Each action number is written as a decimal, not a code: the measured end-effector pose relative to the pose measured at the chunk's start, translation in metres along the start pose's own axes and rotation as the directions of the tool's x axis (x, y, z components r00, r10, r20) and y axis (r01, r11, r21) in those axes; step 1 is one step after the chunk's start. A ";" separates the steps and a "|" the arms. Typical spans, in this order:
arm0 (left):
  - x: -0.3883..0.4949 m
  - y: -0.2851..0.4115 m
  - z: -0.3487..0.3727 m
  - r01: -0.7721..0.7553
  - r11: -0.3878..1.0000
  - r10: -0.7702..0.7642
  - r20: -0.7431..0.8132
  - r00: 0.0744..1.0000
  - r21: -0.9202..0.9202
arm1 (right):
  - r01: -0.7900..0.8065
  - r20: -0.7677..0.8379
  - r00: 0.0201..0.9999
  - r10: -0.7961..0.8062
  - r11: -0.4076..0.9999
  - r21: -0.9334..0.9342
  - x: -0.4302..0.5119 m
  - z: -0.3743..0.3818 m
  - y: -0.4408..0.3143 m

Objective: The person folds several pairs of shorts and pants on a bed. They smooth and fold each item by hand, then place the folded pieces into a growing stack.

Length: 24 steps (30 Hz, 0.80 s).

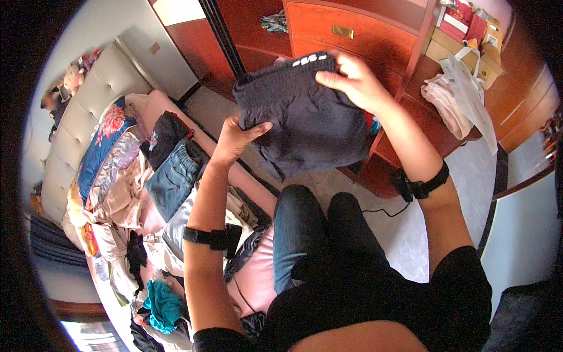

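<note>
A dark garment with a gathered elastic waistband [303, 119], probably shorts or trousers, hangs in the air above my knees. My left hand [239, 136] grips its left edge, thumb on the near face. At the upper right corner of the waistband, my right hand [352, 81] pinches the cloth, thumb in front. White marks show along the band's top edge between the hands. The lower part of the cloth droops toward the floor, and its far side is hidden from me.
To the left, a bed with a pink sheet [259, 281] bears folded jeans [173, 178], a teal cloth [162, 303] and heaped clothes. Ahead stands a red-brown wooden cabinet with drawers [352, 33]. Cardboard boxes [453, 44] and a white bag [470, 97] sit at right.
</note>
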State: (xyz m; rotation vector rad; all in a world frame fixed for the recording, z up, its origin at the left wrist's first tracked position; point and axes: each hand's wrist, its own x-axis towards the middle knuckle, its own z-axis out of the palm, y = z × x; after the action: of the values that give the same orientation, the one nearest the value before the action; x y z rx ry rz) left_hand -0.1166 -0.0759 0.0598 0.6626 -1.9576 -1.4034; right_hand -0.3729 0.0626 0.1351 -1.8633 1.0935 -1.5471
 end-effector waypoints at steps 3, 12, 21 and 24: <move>-0.011 -0.008 -0.002 0.049 0.991 -0.047 0.019 0.999 -0.125 | -0.102 -0.167 0.981 0.097 0.995 -0.019 0.000 -0.009 0.002; -0.040 -0.005 -0.002 0.174 0.841 -0.146 0.095 0.985 -0.513 | -0.074 -0.247 0.966 0.072 0.997 0.002 -0.005 -0.013 0.017; -0.049 0.008 -0.025 0.248 0.779 -0.172 0.184 0.968 -0.575 | -0.005 -0.216 0.976 0.031 0.993 0.118 -0.009 -0.009 0.002; -0.049 0.016 -0.034 0.137 0.802 0.024 0.260 0.965 -0.582 | 0.012 -0.208 0.978 0.003 0.997 0.072 -0.027 -0.013 -0.017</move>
State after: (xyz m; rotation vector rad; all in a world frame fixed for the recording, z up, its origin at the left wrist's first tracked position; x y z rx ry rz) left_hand -0.0592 -0.0574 0.0727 0.2477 -1.5264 -2.0968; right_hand -0.3816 0.0962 0.1357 -1.6863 1.1056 -1.7919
